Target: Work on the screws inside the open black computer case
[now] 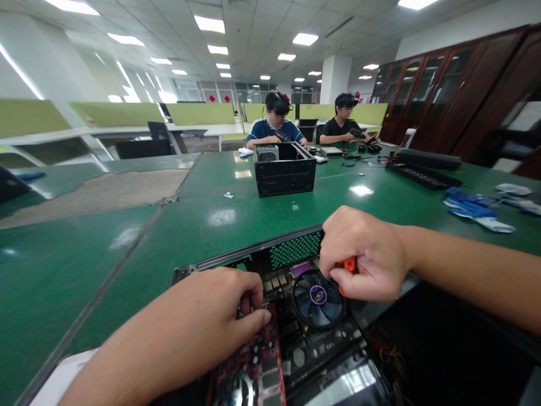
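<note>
Below me an open computer case (253, 252) lies on the table, its inside facing up. My left hand (224, 310) is closed at the top end of a red graphics card (270, 361), thumb against the card's edge; its curled fingertips are partly hidden. My right hand (367, 259) is closed around an orange tool (349, 265), just right of the round CPU fan (319, 296). Most of that tool is inside the fist, so its kind does not show. A purple connector (301, 269) sits above the fan on the motherboard.
Another black computer case (285, 176) stands farther back on the green table (203, 225). Two people sit behind it, holding tools. Blue-white gloves (475, 208) and black panels (422, 173) lie at the right. Coloured cables (391, 355) run inside the near case.
</note>
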Demonstrator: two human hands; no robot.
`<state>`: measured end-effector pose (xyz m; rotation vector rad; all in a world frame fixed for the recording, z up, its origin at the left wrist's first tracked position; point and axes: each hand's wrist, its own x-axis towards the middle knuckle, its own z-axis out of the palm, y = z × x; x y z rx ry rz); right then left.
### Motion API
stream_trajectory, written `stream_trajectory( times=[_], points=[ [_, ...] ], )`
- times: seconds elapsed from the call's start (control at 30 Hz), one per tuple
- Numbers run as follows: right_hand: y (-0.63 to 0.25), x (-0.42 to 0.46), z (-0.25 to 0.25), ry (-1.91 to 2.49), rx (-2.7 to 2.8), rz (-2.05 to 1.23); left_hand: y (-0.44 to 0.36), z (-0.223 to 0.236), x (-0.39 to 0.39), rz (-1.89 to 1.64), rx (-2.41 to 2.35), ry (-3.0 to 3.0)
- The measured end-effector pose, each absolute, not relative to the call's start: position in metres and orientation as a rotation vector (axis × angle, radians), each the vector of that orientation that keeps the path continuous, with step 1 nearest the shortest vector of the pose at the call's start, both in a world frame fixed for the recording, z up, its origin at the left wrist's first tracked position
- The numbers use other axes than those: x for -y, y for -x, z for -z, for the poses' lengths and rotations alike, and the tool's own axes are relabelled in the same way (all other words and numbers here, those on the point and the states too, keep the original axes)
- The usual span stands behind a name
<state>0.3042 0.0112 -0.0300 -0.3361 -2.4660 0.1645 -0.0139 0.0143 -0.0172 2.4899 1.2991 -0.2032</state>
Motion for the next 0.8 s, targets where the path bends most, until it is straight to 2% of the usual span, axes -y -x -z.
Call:
stream_trajectory(
  times=[0.43, 0.8],
  points=[
    [-0.299, -0.006, 0.026, 0.283, 2.277, -0.399, 0.019, 0.021, -0.016, 0.113, -1.227, -2.515],
    [-0.299, -0.005, 0.029, 0.242, 2.329, -0.214, 0.021, 0.023, -0.017, 0.115, -1.236, -2.512]
  ],
)
